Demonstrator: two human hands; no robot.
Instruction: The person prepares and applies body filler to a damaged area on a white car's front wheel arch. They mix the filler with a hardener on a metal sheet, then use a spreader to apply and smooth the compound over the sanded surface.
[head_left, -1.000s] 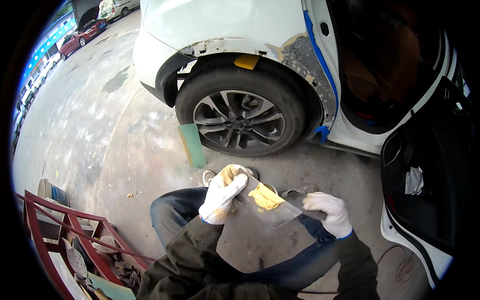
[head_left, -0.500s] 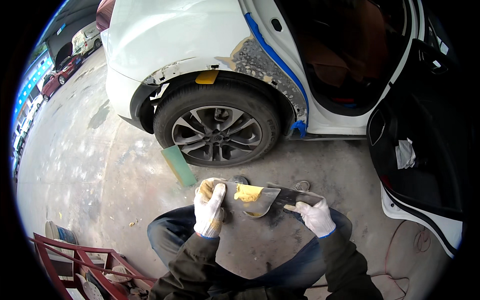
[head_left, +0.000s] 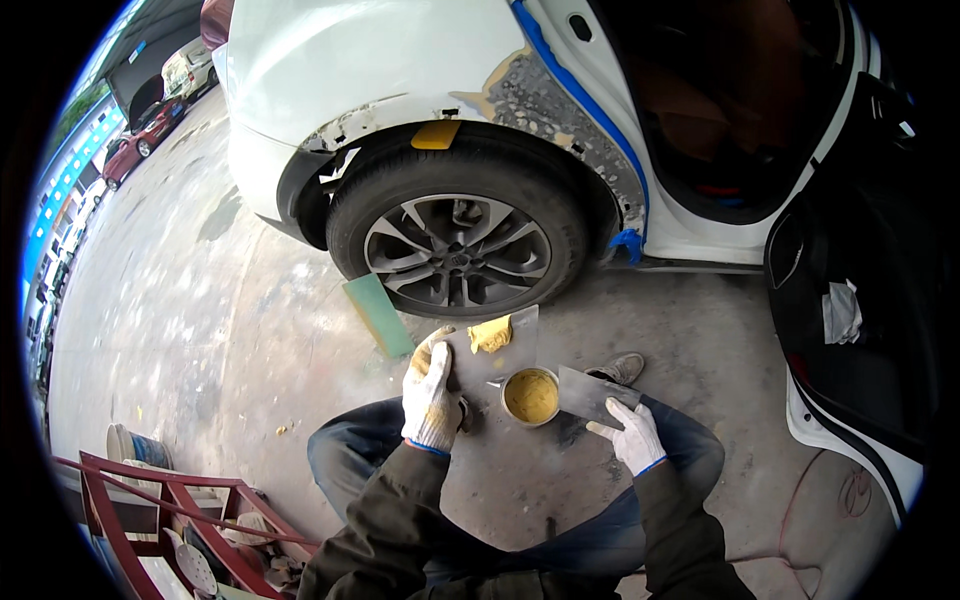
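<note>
My gloved left hand (head_left: 428, 390) grips a flat grey plate (head_left: 515, 352) by its left edge, raised, with a lump of yellow putty (head_left: 489, 334) on it. In my gloved right hand (head_left: 630, 432) is a thin grey spreader (head_left: 585, 390), held out to the right. Between the two, low between my legs, an open round tin (head_left: 530, 400) of yellow putty shows. Ahead is a white car's rear wheel (head_left: 460, 235); above and right of it the arch has a bare, mottled grey patch (head_left: 590, 130) edged by blue tape (head_left: 560, 60).
A green board (head_left: 377, 315) leans at the tyre; a yellow piece (head_left: 435, 135) sits on the arch. The open car door (head_left: 840, 260) stands at right, a red hose (head_left: 855, 490) below it. Lower left are a red metal frame (head_left: 180, 475) and a bucket (head_left: 140, 450). Parked cars (head_left: 150, 130) line the back left.
My left hand has raised the plate further forward. My right hand with the spreader has moved apart from it, so the tin now shows between them.
</note>
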